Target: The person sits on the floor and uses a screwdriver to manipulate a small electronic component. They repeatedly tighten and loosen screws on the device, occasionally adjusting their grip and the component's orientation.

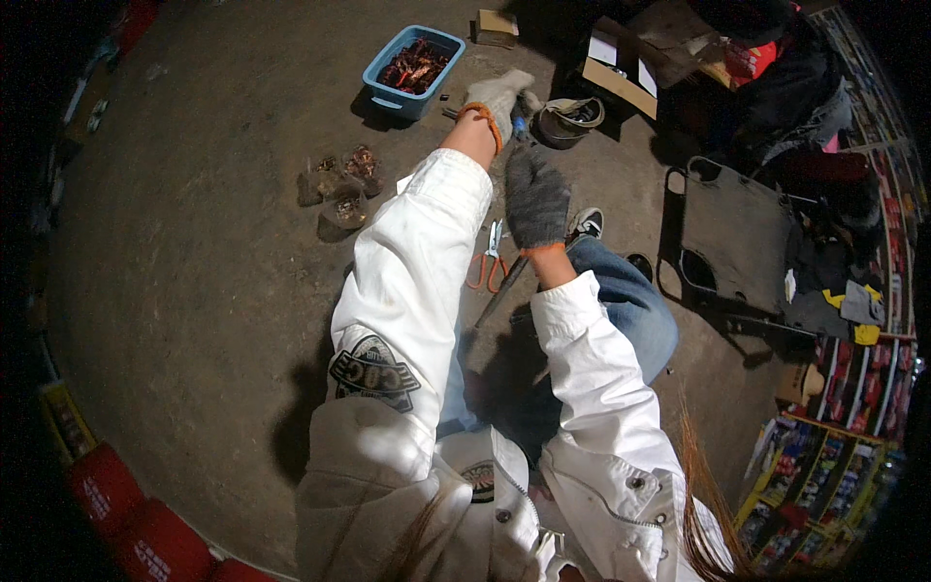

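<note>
My left hand [497, 104], in a pale grey work glove with an orange cuff, reaches out in front of me with its fingers curled. My right hand [538, 202], in a dark grey glove, is just nearer, with its fingers closed. A small blue piece [521, 125] shows between the two hands; what it belongs to is hidden. A dark rod [501, 296] slants out below my right wrist; whether I grip it cannot be seen. Orange-handled snips [493, 260] lie on the floor below. A round dark container [562, 126] stands beside my hands.
A blue basin [381, 101] holds reddish-brown scraps. Several small clear containers with coppery bits [343, 209] sit at left. Beyond are a small box [497, 27] and an open carton [621, 82]. A black folding chair [732, 228] stands right, near stocked shelves [824, 466].
</note>
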Available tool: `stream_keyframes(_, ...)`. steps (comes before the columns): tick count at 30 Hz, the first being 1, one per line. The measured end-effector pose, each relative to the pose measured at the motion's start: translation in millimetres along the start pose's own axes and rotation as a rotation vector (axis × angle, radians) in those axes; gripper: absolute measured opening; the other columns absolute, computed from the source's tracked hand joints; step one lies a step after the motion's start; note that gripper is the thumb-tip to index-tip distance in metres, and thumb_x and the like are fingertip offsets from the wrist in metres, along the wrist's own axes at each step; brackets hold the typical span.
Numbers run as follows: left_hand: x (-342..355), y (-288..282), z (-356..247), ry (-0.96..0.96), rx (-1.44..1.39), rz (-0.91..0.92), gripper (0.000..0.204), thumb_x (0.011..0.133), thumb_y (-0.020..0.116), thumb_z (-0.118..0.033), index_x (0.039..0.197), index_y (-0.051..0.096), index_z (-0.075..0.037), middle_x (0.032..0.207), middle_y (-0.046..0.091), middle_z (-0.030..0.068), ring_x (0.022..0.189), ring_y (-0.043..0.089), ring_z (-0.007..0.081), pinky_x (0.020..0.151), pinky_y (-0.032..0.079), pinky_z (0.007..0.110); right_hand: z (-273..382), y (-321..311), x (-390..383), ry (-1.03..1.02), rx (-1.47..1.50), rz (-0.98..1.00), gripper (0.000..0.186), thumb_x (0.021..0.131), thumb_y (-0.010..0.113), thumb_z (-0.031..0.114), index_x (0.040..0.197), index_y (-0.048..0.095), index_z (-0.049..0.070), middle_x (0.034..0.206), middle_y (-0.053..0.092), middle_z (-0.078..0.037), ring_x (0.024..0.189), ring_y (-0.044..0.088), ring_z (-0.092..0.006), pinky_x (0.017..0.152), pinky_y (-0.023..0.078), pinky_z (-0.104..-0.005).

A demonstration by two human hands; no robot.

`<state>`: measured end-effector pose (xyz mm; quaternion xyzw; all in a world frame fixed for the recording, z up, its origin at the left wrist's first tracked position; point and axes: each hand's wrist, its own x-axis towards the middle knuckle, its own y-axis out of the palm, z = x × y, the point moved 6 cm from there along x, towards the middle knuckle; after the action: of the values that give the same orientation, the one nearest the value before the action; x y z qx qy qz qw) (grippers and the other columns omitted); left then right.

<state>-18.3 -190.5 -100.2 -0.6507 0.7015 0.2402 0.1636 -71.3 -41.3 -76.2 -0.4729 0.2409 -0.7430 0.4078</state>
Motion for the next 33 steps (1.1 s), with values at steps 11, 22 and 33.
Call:
stream_keyframes(11, 74, -87, -1, 0.054, -0.213, 0.029, 0.031, 0.082, 0.065, -0.029, 0.100, 0.064, -0.004, 0.104, 0.064, 0.0105, 0.090, 0.057, 0.0196, 0.079, 0.045, 0.029, 20, -68, -81, 0.041, 0.295, 0.285, 0.022, 0.089, 0.053, 0.023, 0.082, 0.063, 0.004, 0.081, 0.064, -0.020, 0.071, 0.063, -0.0340, 0.059, 0.047, -0.0443)
stream_keyframes(22, 93, -186, -3, 0.121, -0.332, -0.274, 0.019, 0.081, 0.069, -0.018, 0.073, 0.060, -0.004, 0.061, 0.058, 0.0066, 0.050, 0.051, 0.0159, 0.045, 0.042, 0.031, -38, -205, -231, 0.073, 0.347, 0.268, 0.024, 0.093, 0.052, 0.023, 0.104, 0.060, 0.003, 0.085, 0.063, -0.015, 0.068, 0.059, -0.0278, 0.057, 0.045, -0.0393)
stream_keyframes(33, 67, -210, -25, 0.314, -0.394, -0.272, 0.015, 0.082, 0.070, -0.013, 0.078, 0.059, -0.003, 0.064, 0.061, 0.0098, 0.054, 0.056, 0.0199, 0.048, 0.045, 0.034, -73, -210, -240, 0.514, -0.208, 0.618, 0.025, 0.094, 0.051, 0.020, 0.107, 0.062, 0.002, 0.100, 0.063, -0.018, 0.092, 0.059, -0.0317, 0.084, 0.044, -0.0398)
